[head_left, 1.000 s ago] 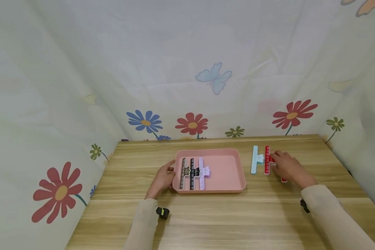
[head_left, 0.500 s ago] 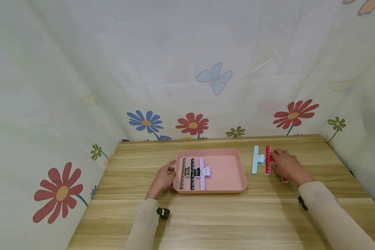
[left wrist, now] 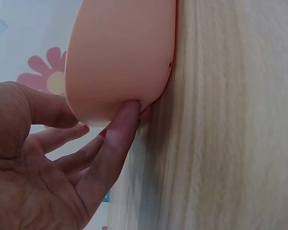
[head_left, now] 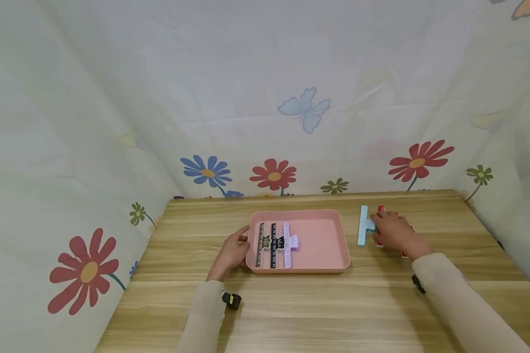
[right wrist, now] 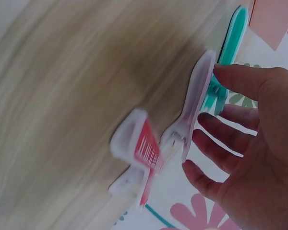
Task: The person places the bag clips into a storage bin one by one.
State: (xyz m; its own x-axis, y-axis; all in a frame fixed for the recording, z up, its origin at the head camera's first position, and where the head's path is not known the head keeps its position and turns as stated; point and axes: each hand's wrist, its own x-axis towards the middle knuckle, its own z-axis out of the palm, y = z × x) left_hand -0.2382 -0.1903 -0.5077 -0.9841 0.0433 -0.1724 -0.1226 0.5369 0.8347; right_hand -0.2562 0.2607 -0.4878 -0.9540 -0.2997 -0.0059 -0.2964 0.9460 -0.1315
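My left hand (head_left: pixel 231 252) holds the left end of a pink tray (head_left: pixel 324 245); in the left wrist view its bent fingers (left wrist: pixel 127 122) meet the outside of the tray's end wall near the corner. My right hand (head_left: pixel 393 231) is over the clips on the table right of the tray, its fingers apart and loosely bent. Its fingertips are by the handle of a light blue clip (head_left: pixel 362 225), teal in the right wrist view. Beneath the hand lie two red clips, mostly hidden; one shows its red printed face (right wrist: pixel 148 146).
Inside the tray, a brown clip (head_left: pixel 260 245), a black clip (head_left: pixel 273 246) and a lilac clip (head_left: pixel 287 245) stand side by side at the left. The wooden table (head_left: pixel 300 314) ends at a flower-print cloth (head_left: pixel 229 122) behind.
My right hand has moved left, from the red clip's handle toward the light blue clip, and now covers more of the red clip. My left hand and the tray stay put.
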